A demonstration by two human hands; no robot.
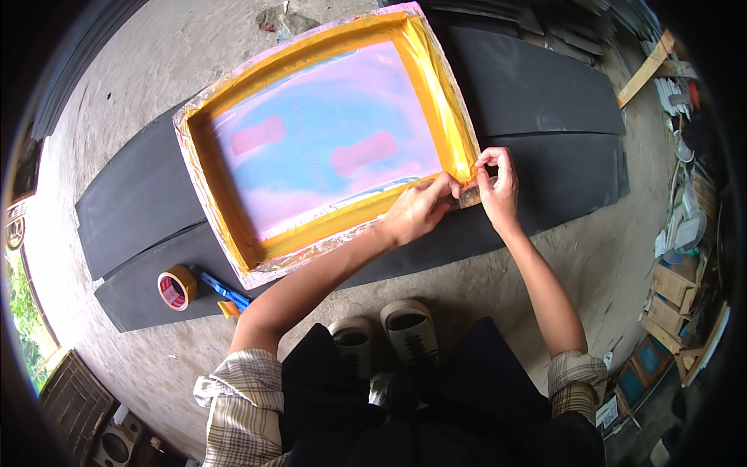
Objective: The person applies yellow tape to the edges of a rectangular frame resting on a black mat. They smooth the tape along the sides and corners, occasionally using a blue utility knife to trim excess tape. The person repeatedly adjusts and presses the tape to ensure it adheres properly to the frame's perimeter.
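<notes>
A screen printing frame lies tilted, its mesh showing pink and blue with two darker pink patches. Yellow tape lines its inner walls, wrinkled along the right side. At the near right corner, my left hand curls its fingers over the frame's near rim. Just right of that corner, my right hand has thumb and fingertips pinched together beside the tape; whatever is between them is too small to make out. A roll of yellow tape and a blue utility knife lie near the frame's lower left.
Black sheets lie under the frame on the concrete floor. A small yellow scrap is beside the knife. Along the right are wooden pieces and assorted clutter. My shoes stand close to the sheets' near edge.
</notes>
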